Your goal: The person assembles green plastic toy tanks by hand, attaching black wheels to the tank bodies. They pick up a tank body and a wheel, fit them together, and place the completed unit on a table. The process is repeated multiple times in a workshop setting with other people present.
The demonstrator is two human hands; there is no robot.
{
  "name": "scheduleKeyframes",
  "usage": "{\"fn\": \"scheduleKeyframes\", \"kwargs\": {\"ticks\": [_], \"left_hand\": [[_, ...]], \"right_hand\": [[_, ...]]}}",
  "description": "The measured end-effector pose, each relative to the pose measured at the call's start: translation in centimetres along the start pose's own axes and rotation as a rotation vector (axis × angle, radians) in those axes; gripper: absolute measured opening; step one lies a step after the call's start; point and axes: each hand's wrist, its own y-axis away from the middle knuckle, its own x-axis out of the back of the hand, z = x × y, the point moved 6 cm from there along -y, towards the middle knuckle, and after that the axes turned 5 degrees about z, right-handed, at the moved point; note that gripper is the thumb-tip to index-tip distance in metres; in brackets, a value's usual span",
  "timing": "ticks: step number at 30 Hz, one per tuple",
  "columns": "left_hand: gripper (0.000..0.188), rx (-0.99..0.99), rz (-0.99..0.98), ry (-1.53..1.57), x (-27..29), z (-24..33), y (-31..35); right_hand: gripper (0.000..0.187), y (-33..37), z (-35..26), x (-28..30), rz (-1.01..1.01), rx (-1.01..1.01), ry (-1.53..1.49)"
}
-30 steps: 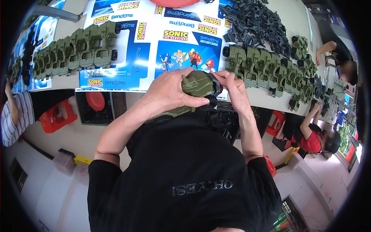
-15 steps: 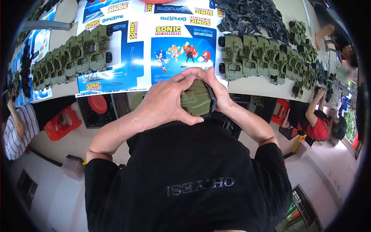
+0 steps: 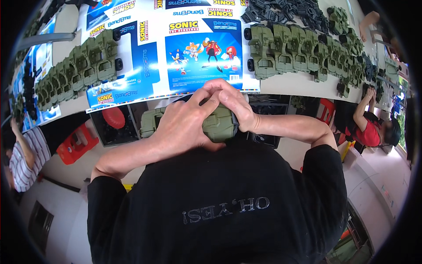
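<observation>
Close in front of my chest, at the table's near edge, I hold an olive-green plastic toy vehicle (image 3: 220, 124) between both hands. My left hand (image 3: 181, 119) curls around its left side, thumb below and fingers over the top. My right hand (image 3: 239, 108) presses against its far right side, where a dark part shows along the edge. The fingertips of both hands meet over the top of the toy. Its underside and most of the dark part are hidden. Left of my left hand, below the table edge, sits another green toy piece (image 3: 151, 122), partly covered by my wrist.
Printed blue-and-white sheets (image 3: 204, 57) cover the middle of the table. Green toy vehicles stand in a left row (image 3: 83, 66) and a right row (image 3: 294, 53). Dark plastic parts (image 3: 281, 12) are heaped at the far right. Red stools (image 3: 77, 143) and co-workers flank me.
The toy and both hands have come slightly lower and closer to my chest. My right elbow has swung outward, and my right fingers now lie more over the top of the toy.
</observation>
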Motion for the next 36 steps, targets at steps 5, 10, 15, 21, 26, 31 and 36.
{"fn": "scheduleKeyframes", "kwargs": {"ticks": [5,10,15,21,26,31,36], "left_hand": [[0.090,-0.049,0.083,-0.044,0.6,0.4,0.8],[0.084,0.025,-0.047,0.679,2.9,-4.1,-1.7],[0.090,-0.031,-0.277,1.302,2.6,-8.6,-3.3],[0.095,0.228,-0.225,1.607,0.4,-9.8,-3.9],[0.093,0.324,-0.116,1.653,-0.6,-10.0,-4.3],[0.092,0.372,-0.097,1.627,-0.8,-10.6,-3.6],[0.092,0.486,-0.082,1.543,-0.9,-12.0,-4.0]], "right_hand": [[0.039,-0.7,-0.7,-0.6,-0.103,0.013,0.065],[0.063,-4.3,-1.0,-0.1,0.166,-0.220,-0.103],[0.073,-5.7,-5.0,-0.4,0.008,-0.235,-0.043],[0.077,-6.7,-5.4,0.2,0.108,-0.071,0.338],[0.085,-8.0,-4.0,1.0,0.311,-0.043,0.351],[0.079,-8.5,-1.8,0.7,0.359,-0.024,0.316],[0.069,-9.4,0.0,2.1,0.411,0.009,0.268]]}}
